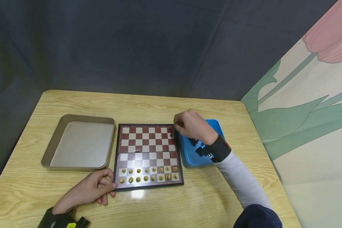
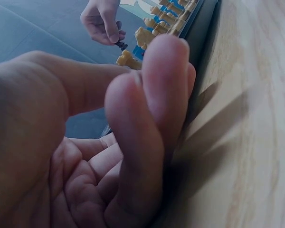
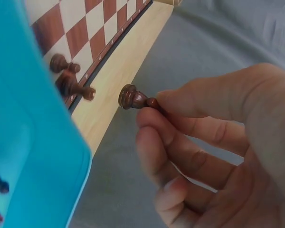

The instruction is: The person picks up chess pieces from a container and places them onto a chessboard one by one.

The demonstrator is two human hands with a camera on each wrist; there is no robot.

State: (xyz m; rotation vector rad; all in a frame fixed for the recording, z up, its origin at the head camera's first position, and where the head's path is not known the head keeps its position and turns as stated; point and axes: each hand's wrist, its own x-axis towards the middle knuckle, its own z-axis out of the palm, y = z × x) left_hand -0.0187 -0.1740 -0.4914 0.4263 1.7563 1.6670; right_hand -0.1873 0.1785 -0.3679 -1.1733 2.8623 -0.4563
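No readable text (or numbers)

A dark curtain (image 1: 131, 47) hangs beyond the wood-grain table (image 1: 216, 196) — at right, a tulip-patterned cloth (image 1: 302, 126).

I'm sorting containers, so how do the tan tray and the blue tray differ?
The tan tray sits left of the board, the blue tray right of it. Dark pieces lie in the blue tray; none show in the tan tray. Both are open-topped, with rounded corners, on the table.
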